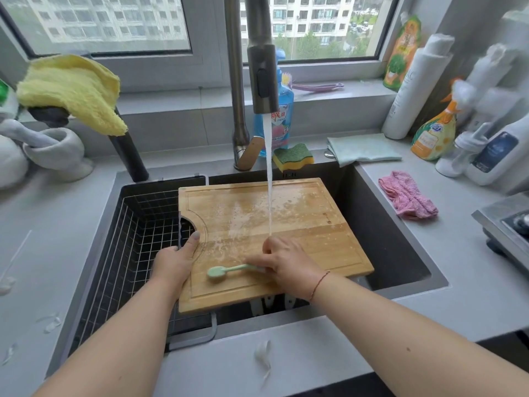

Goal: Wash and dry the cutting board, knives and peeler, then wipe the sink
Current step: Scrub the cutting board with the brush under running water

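Left hand [177,260]: grips the bamboo cutting board [286,224] at its left edge, thumb curled by the cut-out handle – steadying it.
Cutting board: lies flat across the sink [400,253], between and under both hands, partly on the wire basket [137,239] left of the left hand.
Water stream [269,181]: lands just beyond the right hand.
Right hand [286,263]: fingers curled round a green brush [229,270], its head pointing toward the left hand.
Risk: the wet, soapy board could slide off its perch if scrubbing outpushes the left grip – splashing the tabletop [472,282].

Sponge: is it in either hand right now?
No. The sponge sits on the sink ledge behind the faucet; the right hand holds a green brush and the left hand grips the board.
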Demonstrator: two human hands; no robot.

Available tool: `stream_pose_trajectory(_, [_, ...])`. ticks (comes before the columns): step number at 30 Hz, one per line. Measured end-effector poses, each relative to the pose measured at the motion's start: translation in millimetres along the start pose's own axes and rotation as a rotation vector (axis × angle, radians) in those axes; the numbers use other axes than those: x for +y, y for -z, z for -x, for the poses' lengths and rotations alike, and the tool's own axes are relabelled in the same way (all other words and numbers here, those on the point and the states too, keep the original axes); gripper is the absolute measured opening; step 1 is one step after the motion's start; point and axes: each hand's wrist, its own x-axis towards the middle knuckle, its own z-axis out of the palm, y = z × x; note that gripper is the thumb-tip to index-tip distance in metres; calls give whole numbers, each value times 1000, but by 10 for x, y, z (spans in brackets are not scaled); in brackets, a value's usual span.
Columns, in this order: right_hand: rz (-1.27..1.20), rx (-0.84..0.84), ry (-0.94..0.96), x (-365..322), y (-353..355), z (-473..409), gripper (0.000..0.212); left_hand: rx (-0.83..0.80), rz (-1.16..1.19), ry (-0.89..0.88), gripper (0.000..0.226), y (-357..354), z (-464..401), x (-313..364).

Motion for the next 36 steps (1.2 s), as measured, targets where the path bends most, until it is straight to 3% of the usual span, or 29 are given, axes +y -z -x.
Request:
stream_pose_trajectory(3, [3,-10,-61,346,33,78,32,-11,1,-11,72,-3,7,3])
stream_pose_trajectory(7, [-63,81,-312,636,102,120,29,-19,-19,-27,77,-2,9,14])
stream_pose_trajectory(15, [76,-33,31,124,-6,93,45,3,-17,1,69,-5,28,24])
stream_pose_trajectory(22, [173,-140,-22,803,223,522,45,-9,-16,0,80,6,33,40])
stream_pose_trajectory(24, [233,-144,-57,1040,279,667,41,-12,-17,-5,73,-4,45,65])
stream_pose_trajectory(27, [131,-79,-236,1233,428,793,5,-3,-25,-16,59,-21,79,104])
stream_pose_trajectory(30, [323,-68,-300,1360,413,775,20,9,-48,-25,58,-19,85,116])
stream_pose_trajectory(36, [97,-81,-203,759,291,393,32,3,-88,-32,62,-15,77,101])
